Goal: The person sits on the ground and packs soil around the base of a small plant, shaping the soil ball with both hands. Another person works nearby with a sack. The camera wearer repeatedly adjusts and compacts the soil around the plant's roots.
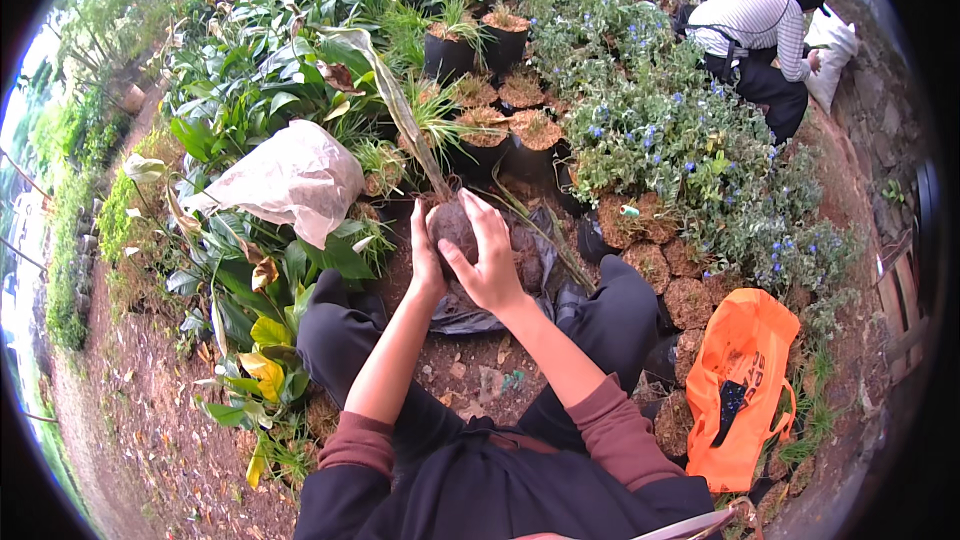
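My left hand (429,251) and my right hand (486,255) cup a round, dark brown root ball (454,231) from both sides. Out of its top rises a long, withered, grey-green stem with a dried leaf (396,101), leaning up and to the left. Fine roots or fibres show around the stem's base. Below my hands, between my knees, lies a black plastic sheet or bag (469,326) with dark fibrous material on it. A second brown clump (529,266) sits there, partly hidden behind my right hand. Long cut-looking stalks (551,236) lie just right of it.
A whitish plastic bag (289,176) rests on leafy plants at left. Black pots with brown fibrous tops (484,127) stand ahead. An orange bag (739,397) holding a dark item lies at right, beside blue-flowered plants (675,120). Another person (757,37) bends over a white sack (831,56).
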A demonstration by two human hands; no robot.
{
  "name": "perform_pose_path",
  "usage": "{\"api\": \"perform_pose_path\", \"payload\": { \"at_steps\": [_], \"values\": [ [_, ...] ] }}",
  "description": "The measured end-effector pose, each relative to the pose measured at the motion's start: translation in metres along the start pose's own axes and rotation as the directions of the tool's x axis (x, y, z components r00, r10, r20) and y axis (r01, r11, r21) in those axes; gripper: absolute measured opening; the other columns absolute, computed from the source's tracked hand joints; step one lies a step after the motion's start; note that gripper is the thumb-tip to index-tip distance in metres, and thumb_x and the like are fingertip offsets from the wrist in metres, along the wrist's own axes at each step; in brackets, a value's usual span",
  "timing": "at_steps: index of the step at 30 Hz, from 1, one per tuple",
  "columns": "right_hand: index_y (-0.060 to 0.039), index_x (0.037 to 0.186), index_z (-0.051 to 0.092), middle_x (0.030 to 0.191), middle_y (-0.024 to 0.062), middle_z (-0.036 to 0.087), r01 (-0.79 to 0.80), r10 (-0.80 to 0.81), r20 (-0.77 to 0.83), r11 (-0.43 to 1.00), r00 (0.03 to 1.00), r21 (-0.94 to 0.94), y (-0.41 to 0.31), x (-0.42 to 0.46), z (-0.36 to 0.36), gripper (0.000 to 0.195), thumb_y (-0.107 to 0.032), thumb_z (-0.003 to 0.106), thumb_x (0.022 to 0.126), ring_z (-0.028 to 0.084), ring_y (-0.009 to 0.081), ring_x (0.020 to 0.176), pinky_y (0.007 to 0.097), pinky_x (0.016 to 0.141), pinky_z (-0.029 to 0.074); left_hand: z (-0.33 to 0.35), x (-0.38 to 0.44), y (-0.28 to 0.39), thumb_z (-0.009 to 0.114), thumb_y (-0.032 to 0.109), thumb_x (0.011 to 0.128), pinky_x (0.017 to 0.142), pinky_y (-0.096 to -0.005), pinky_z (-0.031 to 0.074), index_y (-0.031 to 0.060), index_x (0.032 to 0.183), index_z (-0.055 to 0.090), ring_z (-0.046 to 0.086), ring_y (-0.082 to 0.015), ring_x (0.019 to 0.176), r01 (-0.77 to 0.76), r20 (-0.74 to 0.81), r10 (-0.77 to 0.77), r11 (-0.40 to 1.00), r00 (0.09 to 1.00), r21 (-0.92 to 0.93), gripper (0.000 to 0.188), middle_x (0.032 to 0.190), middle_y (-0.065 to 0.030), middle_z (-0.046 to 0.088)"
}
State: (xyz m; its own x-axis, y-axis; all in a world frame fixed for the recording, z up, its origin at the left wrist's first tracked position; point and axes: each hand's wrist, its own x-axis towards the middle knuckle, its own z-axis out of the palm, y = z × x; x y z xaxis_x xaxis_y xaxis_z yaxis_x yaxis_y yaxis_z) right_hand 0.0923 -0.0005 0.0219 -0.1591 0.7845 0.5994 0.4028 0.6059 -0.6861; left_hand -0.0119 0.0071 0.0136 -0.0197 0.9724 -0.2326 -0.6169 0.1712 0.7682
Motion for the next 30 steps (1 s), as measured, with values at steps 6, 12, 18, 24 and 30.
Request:
{"api": "perform_pose_path", "payload": {
  "at_steps": [6, 12, 18, 24, 30],
  "values": [
    [0.0013, 0.115, 0.050, 0.117, 0.0173, 0.052, -0.005, 0.002, -0.061, 0.999, 0.998, -0.042, 0.003, -0.001, 0.006, 0.050, -0.034, 0.059, 0.080, 0.047, 0.0323, 0.110, 0.0433, 0.096, 0.033, -0.021, 0.021, -0.030, 0.033, 0.051, 0.093, 0.085, -0.0312, 0.044, 0.0095, 0.106, 0.057, 0.057, -0.0157, 0.092, -0.110, 0.008, 0.110, 0.991, 0.994, 0.076, 0.050, 0.101, -0.0039, 0.060],
    [-0.0020, 0.120, 0.048, 0.123, 0.0133, 0.050, -0.056, 0.061, 0.018, 0.979, 0.998, -0.198, -0.002, 0.006, -0.004, 0.053, -0.042, 0.051, 0.085, 0.045, 0.0294, 0.117, 0.0521, 0.103, 0.021, -0.007, 0.014, -0.009, 0.032, 0.059, 0.089, 0.092, -0.0346, 0.041, 0.0076, 0.118, 0.052, 0.055, -0.0201, 0.102, 0.001, 0.037, -0.001, 1.000, 0.999, -0.017, 0.063, 0.111, -0.0077, 0.058],
    [-0.0010, 0.119, 0.050, 0.125, 0.0138, 0.048, 0.034, -0.023, 0.051, 0.974, 0.998, -0.224, -0.001, 0.000, -0.005, 0.052, -0.041, 0.050, 0.086, 0.043, 0.0281, 0.119, 0.0509, 0.103, 0.022, -0.009, 0.015, -0.020, 0.029, 0.058, 0.091, 0.097, -0.0356, 0.038, 0.0078, 0.125, 0.047, 0.052, -0.0218, 0.110, -0.008, 0.103, 0.002, 0.998, 0.995, 0.058, 0.063, 0.120, -0.0083, 0.055],
    [-0.0016, 0.121, 0.048, 0.122, 0.0140, 0.050, -0.022, 0.032, 0.053, 0.982, 0.998, -0.187, -0.012, 0.004, -0.012, 0.051, -0.036, 0.054, 0.085, 0.045, 0.0295, 0.117, 0.0503, 0.104, 0.022, -0.004, 0.008, -0.007, 0.028, 0.058, 0.091, 0.096, -0.0338, 0.038, 0.0076, 0.120, 0.051, 0.053, -0.0192, 0.107, -0.017, 0.022, 0.015, 0.994, 1.000, 0.106, 0.062, 0.115, -0.0072, 0.057],
    [0.0026, 0.111, 0.055, 0.110, 0.0165, 0.057, -0.032, 0.045, -0.195, 0.997, 0.980, 0.069, -0.004, 0.011, -0.010, 0.051, -0.020, 0.071, 0.069, 0.055, 0.0300, 0.103, 0.0382, 0.093, 0.041, -0.002, -0.002, 0.001, 0.028, 0.058, 0.090, 0.097, -0.0340, 0.035, 0.0061, 0.124, 0.048, 0.050, -0.0202, 0.109, -0.081, 0.097, 0.070, 0.990, 0.993, 0.116, 0.065, 0.119, -0.0088, 0.054]
  ]
}}
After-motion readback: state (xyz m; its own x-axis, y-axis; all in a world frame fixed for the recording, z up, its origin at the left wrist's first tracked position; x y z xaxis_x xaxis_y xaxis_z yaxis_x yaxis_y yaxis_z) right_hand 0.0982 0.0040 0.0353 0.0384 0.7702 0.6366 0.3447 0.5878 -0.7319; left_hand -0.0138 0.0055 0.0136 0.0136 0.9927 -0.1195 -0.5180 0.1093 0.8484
